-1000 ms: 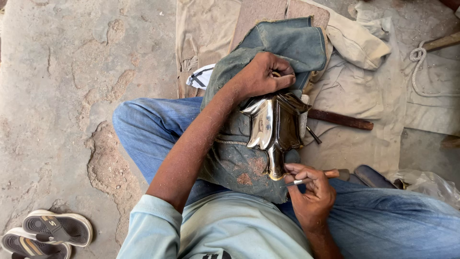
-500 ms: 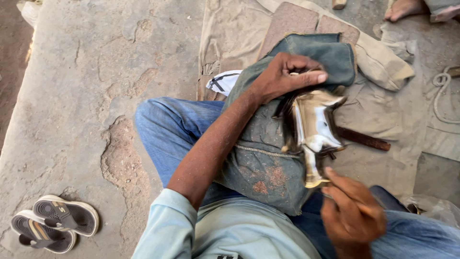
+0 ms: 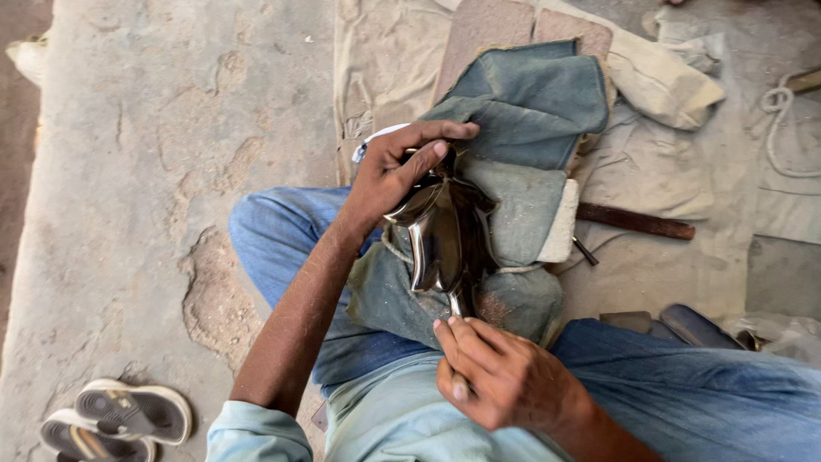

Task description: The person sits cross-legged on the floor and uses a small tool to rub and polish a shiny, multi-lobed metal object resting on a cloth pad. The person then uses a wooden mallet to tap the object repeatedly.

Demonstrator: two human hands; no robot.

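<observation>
On the lap cloth (image 3: 513,214), left hand (image 3: 389,171) and right hand (image 3: 505,381) closed around opposite ends of shiny metal piece (image 3: 445,239).

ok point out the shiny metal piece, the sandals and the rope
shiny metal piece (image 3: 438,244), head view, on its polished middle face
sandals (image 3: 128,412), head view, on the strap of the nearer sandal
rope (image 3: 776,101), head view, on the knotted loop at the right edge

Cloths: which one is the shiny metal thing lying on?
The blue-grey cloth over the person's lap, under the shiny metal piece. The beige cloths lie flat on the ground.
</observation>
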